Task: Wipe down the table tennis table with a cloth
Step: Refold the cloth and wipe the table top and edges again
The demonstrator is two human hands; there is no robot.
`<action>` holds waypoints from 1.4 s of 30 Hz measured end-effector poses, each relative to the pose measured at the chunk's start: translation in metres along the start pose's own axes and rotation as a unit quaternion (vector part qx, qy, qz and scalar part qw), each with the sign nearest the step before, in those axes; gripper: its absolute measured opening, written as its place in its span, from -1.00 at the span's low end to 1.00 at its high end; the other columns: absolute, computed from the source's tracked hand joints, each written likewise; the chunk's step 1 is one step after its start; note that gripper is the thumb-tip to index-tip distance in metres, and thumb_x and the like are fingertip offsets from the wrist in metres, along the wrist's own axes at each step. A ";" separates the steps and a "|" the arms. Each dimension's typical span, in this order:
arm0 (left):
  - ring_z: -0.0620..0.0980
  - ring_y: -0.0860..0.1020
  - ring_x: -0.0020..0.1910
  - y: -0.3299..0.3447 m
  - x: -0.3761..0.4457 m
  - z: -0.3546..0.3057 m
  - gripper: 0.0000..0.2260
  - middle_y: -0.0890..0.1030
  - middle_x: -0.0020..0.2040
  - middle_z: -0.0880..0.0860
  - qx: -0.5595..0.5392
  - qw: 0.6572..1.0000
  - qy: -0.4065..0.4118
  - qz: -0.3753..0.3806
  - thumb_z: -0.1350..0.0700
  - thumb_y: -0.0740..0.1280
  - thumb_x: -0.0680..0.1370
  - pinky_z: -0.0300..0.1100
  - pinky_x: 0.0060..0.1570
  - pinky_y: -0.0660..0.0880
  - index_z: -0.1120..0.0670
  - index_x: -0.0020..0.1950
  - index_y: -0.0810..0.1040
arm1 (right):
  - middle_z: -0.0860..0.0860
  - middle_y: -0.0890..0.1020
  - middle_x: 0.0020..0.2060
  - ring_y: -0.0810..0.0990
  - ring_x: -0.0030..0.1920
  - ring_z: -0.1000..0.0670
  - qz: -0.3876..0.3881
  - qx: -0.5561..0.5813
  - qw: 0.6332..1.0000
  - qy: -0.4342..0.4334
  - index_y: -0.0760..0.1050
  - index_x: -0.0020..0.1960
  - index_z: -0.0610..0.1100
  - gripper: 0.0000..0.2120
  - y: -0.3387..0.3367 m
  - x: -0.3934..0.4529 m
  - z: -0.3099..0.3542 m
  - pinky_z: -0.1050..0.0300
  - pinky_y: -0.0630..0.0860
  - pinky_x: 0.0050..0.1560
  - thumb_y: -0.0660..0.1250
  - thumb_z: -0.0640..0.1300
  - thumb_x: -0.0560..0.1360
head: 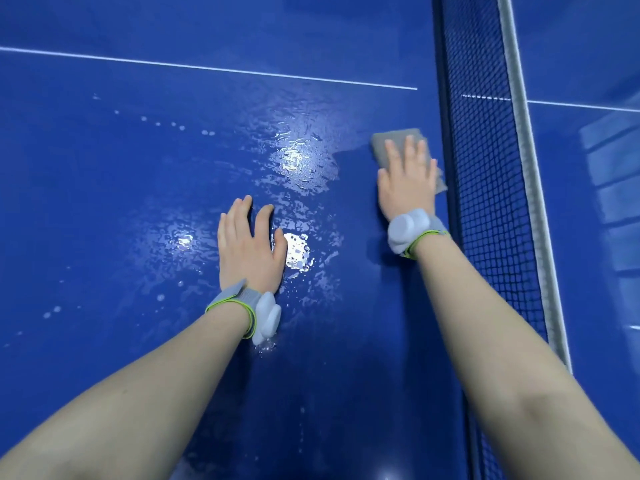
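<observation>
1. Table [104,188]: stiff, glossy, wet and likely slippery; its centre line [207,68] runs toward the net [485,168].
2. Left hand [247,247] rests flat, fingers straight, on the wet patch.
3. Right hand [407,181] presses flat on the soft, light cloth [388,140] beside the net; its long axis runs along the net.

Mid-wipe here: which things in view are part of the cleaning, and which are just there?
In the job: grey cloth under the right hand; wet blue table; left hand flat on it.
Just there: net, white centre line, wrist trackers.
</observation>
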State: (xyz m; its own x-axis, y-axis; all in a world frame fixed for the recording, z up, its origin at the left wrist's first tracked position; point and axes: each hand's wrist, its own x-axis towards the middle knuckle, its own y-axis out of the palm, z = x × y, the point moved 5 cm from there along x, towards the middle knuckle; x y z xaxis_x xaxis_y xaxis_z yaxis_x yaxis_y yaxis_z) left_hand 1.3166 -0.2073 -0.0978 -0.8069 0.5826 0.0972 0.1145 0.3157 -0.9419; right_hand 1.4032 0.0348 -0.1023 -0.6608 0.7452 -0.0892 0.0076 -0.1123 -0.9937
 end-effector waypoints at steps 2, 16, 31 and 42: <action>0.18 0.25 0.40 0.001 0.001 -0.001 -0.58 0.35 0.37 0.20 0.008 1.000 0.003 -0.003 -0.01 0.02 0.56 0.04 0.43 0.08 0.15 0.29 0.43 | -0.12 -0.08 0.54 -0.12 0.54 -0.12 -0.007 0.030 0.994 0.107 -0.04 0.56 -0.02 -0.49 0.000 0.009 -0.018 -0.09 -0.09 0.46 -0.02 0.00 0.64; 0.17 0.25 0.40 0.002 0.002 0.001 -0.59 0.36 0.36 0.20 0.020 1.000 0.005 -0.013 -0.01 0.02 0.56 0.02 0.42 0.05 0.14 0.29 0.44 | -0.11 -0.11 0.55 -0.17 0.53 -0.12 0.021 0.015 0.999 -0.029 -0.04 0.55 0.04 -0.50 -0.003 0.048 0.029 -0.09 -0.18 0.48 -0.01 -0.04 0.64; 0.14 0.27 0.36 0.004 0.002 0.002 -0.66 0.41 0.32 0.20 0.038 0.998 0.022 -0.043 0.03 0.07 0.56 0.03 0.39 0.11 0.11 0.26 0.42 | -0.10 -0.12 0.55 -0.17 0.54 -0.08 0.042 0.027 0.997 -0.066 -0.04 0.55 0.09 -0.52 -0.002 0.075 0.063 -0.05 -0.17 0.48 -0.04 -0.02 0.66; 0.19 0.34 0.34 0.003 0.003 0.000 -0.65 0.42 0.31 0.21 0.040 0.999 0.016 -0.024 0.03 0.06 0.56 0.08 0.38 0.18 0.13 0.25 0.45 | -0.12 -0.14 0.54 -0.20 0.53 -0.11 0.061 0.028 0.992 -0.102 -0.09 0.55 0.13 -0.50 -0.001 0.034 0.118 -0.07 -0.19 0.47 -0.03 0.04 0.65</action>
State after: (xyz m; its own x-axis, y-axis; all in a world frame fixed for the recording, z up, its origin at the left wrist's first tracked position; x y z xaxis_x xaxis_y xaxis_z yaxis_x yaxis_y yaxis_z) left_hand 1.3142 -0.2049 -0.1004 -0.7918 0.5915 0.1525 0.0279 0.2843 -0.9583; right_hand 1.2923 -0.0174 -0.0964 -0.7963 0.5749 -0.1879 0.0598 -0.2343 -0.9703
